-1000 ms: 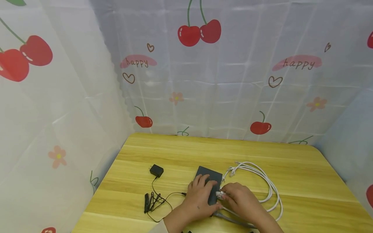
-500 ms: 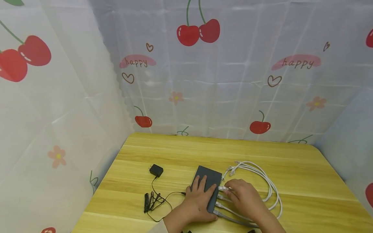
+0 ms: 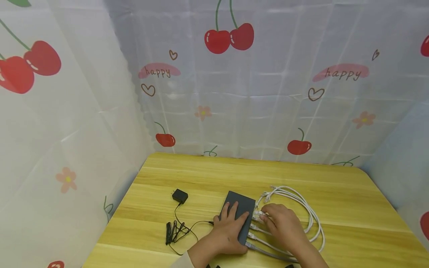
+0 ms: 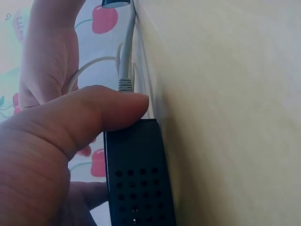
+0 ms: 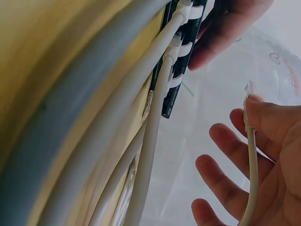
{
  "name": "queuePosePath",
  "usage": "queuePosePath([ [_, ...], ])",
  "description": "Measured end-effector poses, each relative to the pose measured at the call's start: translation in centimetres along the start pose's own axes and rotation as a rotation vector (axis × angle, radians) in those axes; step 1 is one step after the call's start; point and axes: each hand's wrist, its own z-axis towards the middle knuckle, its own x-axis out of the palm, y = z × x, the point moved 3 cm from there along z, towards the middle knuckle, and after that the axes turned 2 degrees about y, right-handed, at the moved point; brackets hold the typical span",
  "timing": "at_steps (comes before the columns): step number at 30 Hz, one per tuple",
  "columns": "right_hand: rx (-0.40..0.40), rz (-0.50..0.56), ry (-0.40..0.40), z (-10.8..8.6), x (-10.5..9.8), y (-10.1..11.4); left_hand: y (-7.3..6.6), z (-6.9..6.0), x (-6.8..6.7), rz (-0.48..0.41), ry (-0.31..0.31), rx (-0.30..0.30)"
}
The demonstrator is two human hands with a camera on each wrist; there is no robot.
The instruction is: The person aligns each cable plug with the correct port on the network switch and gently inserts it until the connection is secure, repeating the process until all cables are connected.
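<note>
My left hand (image 3: pixel 225 232) rests on a dark network switch (image 3: pixel 242 201), fingers spread over its top. In the left wrist view the thumb (image 4: pixel 120 107) lies across the corner of the switch's vented end. Beside the switch's right edge, my right hand (image 3: pixel 285 225) pinches the clear plug of a white Ethernet cable (image 5: pixel 253 160) between thumb and index finger. That plug stands apart from the switch in the right wrist view. Two white cables (image 5: pixel 155 108) and a thicker grey cable (image 3: pixel 268 253) run from the switch's port side.
A coil of white cable (image 3: pixel 313 217) with loose plugs lies on the wooden table (image 3: pixel 355 208) at right. Left of the switch are a black power adapter (image 3: pixel 180 196) and its bundled cord (image 3: pixel 174 232). Cherry-printed sheets (image 3: pixel 248 123) wall the table's back and sides.
My right hand has moved slightly away from me and then a little right, drawing the plug away from the switch's edge. My left thumb has shifted toward the near corner.
</note>
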Motion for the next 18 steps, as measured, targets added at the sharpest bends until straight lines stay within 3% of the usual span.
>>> queuePosePath([
  [8, 0.033, -0.038, -0.043, 0.1, -0.1, -0.6, 0.2, 0.1, 0.0, -0.048, -0.009, 0.027],
  [18, 0.086, -0.045, -0.013, 0.1, 0.0, -1.2, 0.0, 0.0, -0.3, -0.09, -0.002, 0.063],
])
